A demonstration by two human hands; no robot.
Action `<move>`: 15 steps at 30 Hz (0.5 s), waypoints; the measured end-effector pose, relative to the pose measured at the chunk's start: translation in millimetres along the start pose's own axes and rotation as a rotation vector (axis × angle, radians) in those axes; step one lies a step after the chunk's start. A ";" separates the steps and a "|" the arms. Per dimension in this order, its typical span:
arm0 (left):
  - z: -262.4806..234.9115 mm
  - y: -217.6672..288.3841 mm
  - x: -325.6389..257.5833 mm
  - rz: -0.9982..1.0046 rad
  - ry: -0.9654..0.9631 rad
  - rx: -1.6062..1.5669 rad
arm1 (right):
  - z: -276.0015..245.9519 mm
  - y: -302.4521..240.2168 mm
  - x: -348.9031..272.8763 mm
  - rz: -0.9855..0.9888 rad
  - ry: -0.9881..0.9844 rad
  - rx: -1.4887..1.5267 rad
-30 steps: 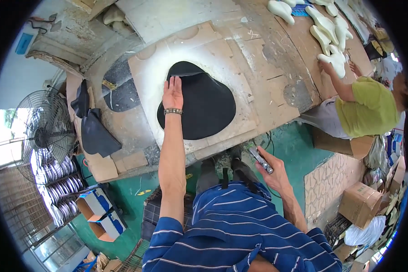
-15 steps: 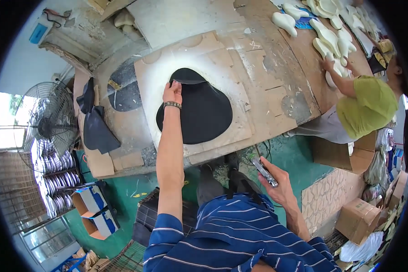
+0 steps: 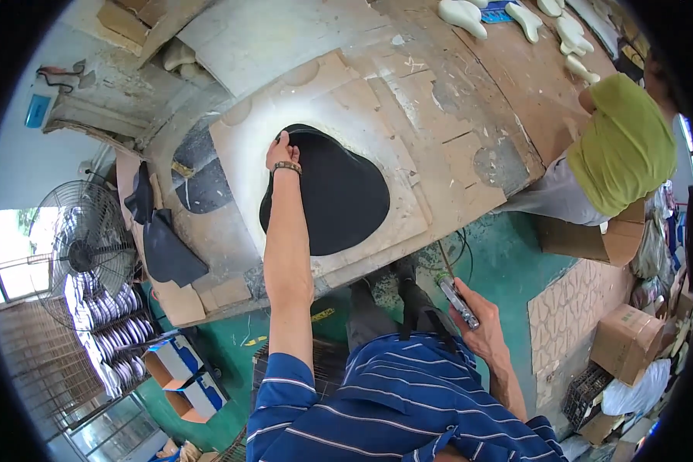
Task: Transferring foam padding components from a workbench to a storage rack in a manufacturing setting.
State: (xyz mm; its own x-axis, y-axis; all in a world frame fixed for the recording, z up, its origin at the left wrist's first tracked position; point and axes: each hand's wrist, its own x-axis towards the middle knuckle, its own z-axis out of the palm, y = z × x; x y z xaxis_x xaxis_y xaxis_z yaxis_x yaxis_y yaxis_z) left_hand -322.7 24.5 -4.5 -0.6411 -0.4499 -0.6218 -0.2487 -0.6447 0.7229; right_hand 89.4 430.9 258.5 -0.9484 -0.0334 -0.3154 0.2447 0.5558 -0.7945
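The left hand (image 3: 282,152) stays pressed, fingers curled, on the black sheet's (image 3: 331,192) edge at about ten o'clock (only the view has shifted). The right hand (image 3: 477,327) keeps gripping a slim metal tool (image 3: 459,302) over the green floor (image 3: 508,246); the sheet remains on the pale board (image 3: 239,146).

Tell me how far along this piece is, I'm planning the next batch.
Done: the black sheet lies flat on the pale board. In hand: the left hand presses its upper edge, while the right hand holds a slim metal tool off the bench. Left: no cut or mark shows on the sheet yet.
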 end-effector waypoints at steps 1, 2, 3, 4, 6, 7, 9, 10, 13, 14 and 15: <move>7.8 -7.2 -8.4 -0.014 -0.005 0.002 | 0.7 1.4 1.0 0.012 0.006 -0.006; 16.0 -15.5 -17.7 0.022 0.014 -0.013 | 1.5 3.3 2.3 -0.005 0.027 -0.009; 15.3 -14.5 -20.4 0.075 0.041 -0.032 | 2.7 2.5 4.0 -0.038 0.039 -0.004; 13.8 -12.8 -22.7 0.078 0.045 -0.035 | 3.1 0.7 5.9 -0.042 0.035 -0.004; 9.1 -9.4 -25.1 0.140 0.027 -0.032 | 3.3 -3.4 9.9 -0.051 0.023 -0.011; 6.8 -9.0 -25.6 0.145 0.032 -0.038 | 4.1 -5.0 11.3 -0.057 0.017 -0.012; 8.9 -13.9 -30.3 0.201 0.049 -0.027 | 5.1 -6.3 13.8 -0.065 0.050 -0.007; 11.8 -16.6 -34.0 0.196 0.048 -0.030 | 5.1 -5.4 14.7 -0.063 0.051 -0.012; 8.0 -14.3 -35.0 0.179 0.020 -0.047 | 6.3 -5.9 16.2 -0.065 0.036 -0.030; 4.9 -10.1 -32.7 0.182 0.024 -0.048 | 7.2 -7.6 16.2 -0.057 0.035 -0.028; 6.4 -8.8 -33.9 0.152 0.044 -0.072 | 7.3 -7.5 16.2 -0.041 0.039 -0.030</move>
State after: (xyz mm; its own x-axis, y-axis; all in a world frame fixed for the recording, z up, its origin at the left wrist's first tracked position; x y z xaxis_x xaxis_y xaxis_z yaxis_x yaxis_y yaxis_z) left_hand -303.4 49.4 12.1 -0.6348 -0.5708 -0.5207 -0.0975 -0.6094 0.7868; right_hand 73.7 420.1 255.6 -0.9648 -0.0250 -0.2618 0.1995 0.5789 -0.7906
